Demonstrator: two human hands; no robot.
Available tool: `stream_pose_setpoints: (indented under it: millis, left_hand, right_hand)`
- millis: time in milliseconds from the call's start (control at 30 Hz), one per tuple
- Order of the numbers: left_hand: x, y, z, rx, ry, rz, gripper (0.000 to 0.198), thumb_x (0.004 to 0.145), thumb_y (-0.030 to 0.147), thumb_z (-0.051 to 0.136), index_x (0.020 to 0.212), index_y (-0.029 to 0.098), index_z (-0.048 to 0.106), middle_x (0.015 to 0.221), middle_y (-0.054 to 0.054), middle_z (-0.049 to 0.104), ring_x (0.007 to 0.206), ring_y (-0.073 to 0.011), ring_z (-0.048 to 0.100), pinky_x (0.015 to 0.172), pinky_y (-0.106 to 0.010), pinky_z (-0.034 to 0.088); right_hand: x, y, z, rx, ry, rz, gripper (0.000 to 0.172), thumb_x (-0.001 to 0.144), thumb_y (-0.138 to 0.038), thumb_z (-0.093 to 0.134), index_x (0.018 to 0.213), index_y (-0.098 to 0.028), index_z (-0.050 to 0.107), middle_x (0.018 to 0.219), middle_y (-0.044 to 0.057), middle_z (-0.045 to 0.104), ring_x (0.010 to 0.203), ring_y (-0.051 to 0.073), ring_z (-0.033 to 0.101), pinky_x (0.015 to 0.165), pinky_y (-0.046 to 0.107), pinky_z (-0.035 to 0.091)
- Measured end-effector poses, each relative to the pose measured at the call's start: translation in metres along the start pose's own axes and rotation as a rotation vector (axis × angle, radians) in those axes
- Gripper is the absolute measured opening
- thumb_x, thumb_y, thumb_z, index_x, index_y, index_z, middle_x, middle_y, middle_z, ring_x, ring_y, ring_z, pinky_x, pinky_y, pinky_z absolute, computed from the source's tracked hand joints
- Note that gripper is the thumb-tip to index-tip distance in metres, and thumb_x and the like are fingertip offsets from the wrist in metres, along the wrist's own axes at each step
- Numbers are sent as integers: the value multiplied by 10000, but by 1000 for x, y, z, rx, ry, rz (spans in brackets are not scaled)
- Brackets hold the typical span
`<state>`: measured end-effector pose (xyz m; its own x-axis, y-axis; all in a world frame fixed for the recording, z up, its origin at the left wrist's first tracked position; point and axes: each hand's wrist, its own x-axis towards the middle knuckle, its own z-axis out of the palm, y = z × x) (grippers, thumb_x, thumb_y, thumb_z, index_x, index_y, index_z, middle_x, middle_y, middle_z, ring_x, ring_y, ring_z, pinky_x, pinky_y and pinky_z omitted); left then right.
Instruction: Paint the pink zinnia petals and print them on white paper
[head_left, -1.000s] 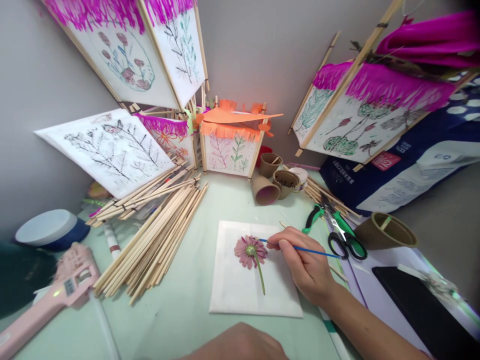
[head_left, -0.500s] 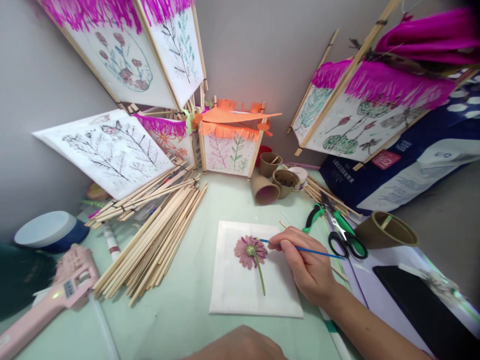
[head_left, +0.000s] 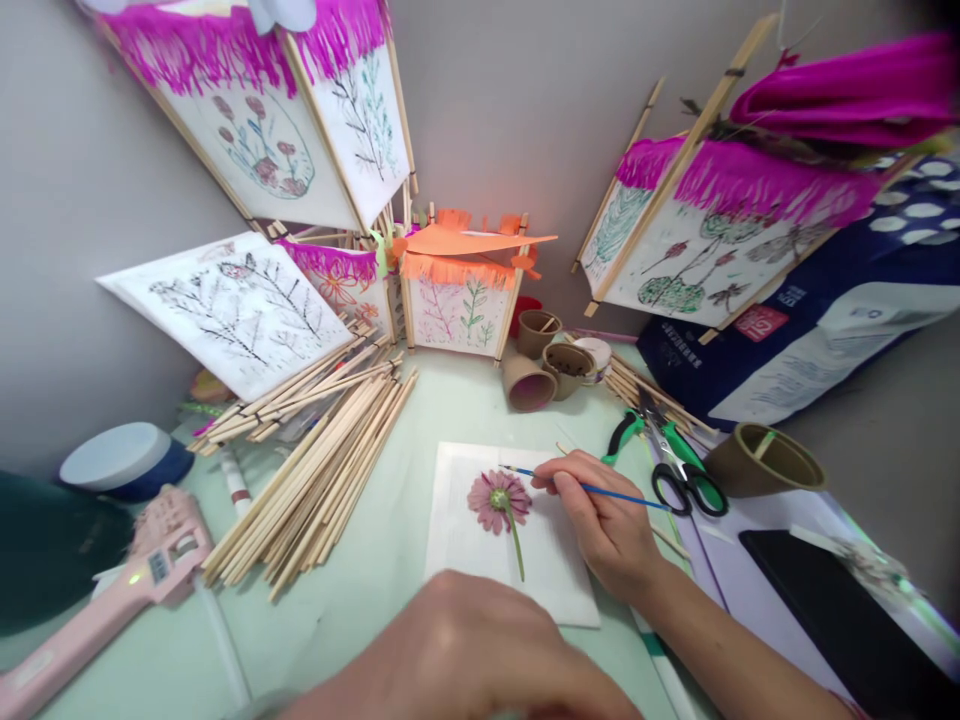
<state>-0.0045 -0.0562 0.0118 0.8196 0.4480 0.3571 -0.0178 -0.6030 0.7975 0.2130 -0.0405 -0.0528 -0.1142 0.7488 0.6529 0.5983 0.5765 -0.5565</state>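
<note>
A thin blue paintbrush (head_left: 611, 494) is pinched between the thumb and fingers of my right hand (head_left: 607, 525). Its tip is just above the upper edge of a pink-purple flower (head_left: 486, 505) with a green stem. Beneath the flower is a white square panel (head_left: 454, 545) lying flat on the table. My left hand (head_left: 465, 655) is large and blurred at the bottom of the view, back uppermost, covering the panel's lower left part. Its fingers are bent down out of sight, so whether they hold anything is hidden.
Bamboo sticks (head_left: 322, 480) and a pink glue gun (head_left: 150, 570) lie at left. Fibre pots (head_left: 529, 385), black-handled scissors (head_left: 686, 480) and a black phone-like slab (head_left: 817, 610) are at right. Paper lanterns (head_left: 457, 310) and a drawn panel (head_left: 240, 310) stand behind.
My left hand has risen further into view, over the panel's lower edge. The brush tip has lifted slightly up and left from the petals. The whole view has shifted a little.
</note>
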Motion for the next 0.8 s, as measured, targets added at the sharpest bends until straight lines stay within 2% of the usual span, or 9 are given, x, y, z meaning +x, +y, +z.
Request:
stream_pose_setpoints:
  millis: [67, 100, 133, 200, 300, 433, 667, 800]
  left_hand:
    - [0, 6, -5, 200, 173, -103, 229, 966, 179, 484, 1038, 249, 690, 851, 12, 746, 758, -143, 708, 714, -225, 546]
    - [0, 6, -8, 334, 208, -190, 253, 951, 155, 467, 1051, 241, 683, 878, -5, 743, 771, -166, 710, 698, -256, 549]
    - [0, 5, -9, 466, 202, -284, 282, 936, 138, 443, 1059, 233, 679, 891, -23, 734, 760, -193, 707, 663, -289, 547]
    - [2, -3, -11, 639, 105, -433, 335, 919, 131, 413, 1137, 215, 653, 928, -56, 712, 724, -235, 695, 620, -353, 542]
    - [8, -22, -8, 678, 29, -553, 343, 886, 124, 484, 1192, 194, 622, 1008, -75, 672, 806, -259, 687, 711, -411, 555]
    - [17, -43, -1, 596, 58, -531, 394, 869, 95, 529, 1242, 193, 604, 1090, -83, 618, 927, -250, 659, 804, -404, 551]
    - [18, -59, 6, 548, 132, -510, 339, 895, 108, 511, 1198, 191, 639, 1017, -66, 622, 827, -220, 649, 758, -391, 545]
    - [17, -62, 9, 553, 188, -458, 309, 900, 107, 496, 1152, 192, 654, 978, -58, 622, 798, -199, 642, 739, -365, 547]
  right_hand:
    - [-1, 2, 1, 14, 26, 43, 207, 979, -144, 444, 969, -197, 644, 823, 13, 689, 751, 150, 632, 720, 305, 495]
    - [-2, 4, 2, 26, 40, 67, 210, 986, -157, 440, 975, -199, 646, 830, 14, 692, 761, 152, 639, 725, 306, 499]
    - [-3, 5, 2, 40, 53, 90, 212, 992, -171, 438, 978, -200, 648, 834, 15, 696, 768, 153, 644, 731, 307, 504]
    - [-4, 7, 3, 63, 80, 131, 217, 1000, -199, 440, 973, -201, 655, 833, 16, 702, 771, 155, 651, 738, 308, 512]
    - [-5, 8, 5, 81, 112, 172, 225, 1006, -234, 447, 961, -203, 665, 826, 18, 708, 761, 154, 650, 728, 302, 518]
    - [-6, 7, 5, 123, 160, 230, 249, 1013, -280, 434, 980, -207, 670, 861, 28, 708, 747, 150, 637, 677, 283, 521]
    - [19, -2, -17, 17, 218, 354, 293, 993, -376, 441, 938, -200, 669, 890, 51, 729, 727, 158, 658, 664, 283, 524]
    - [39, 10, -21, -101, 220, 450, 275, 953, -416, 494, 972, -193, 653, 852, 55, 759, 625, 168, 662, 587, 290, 499]
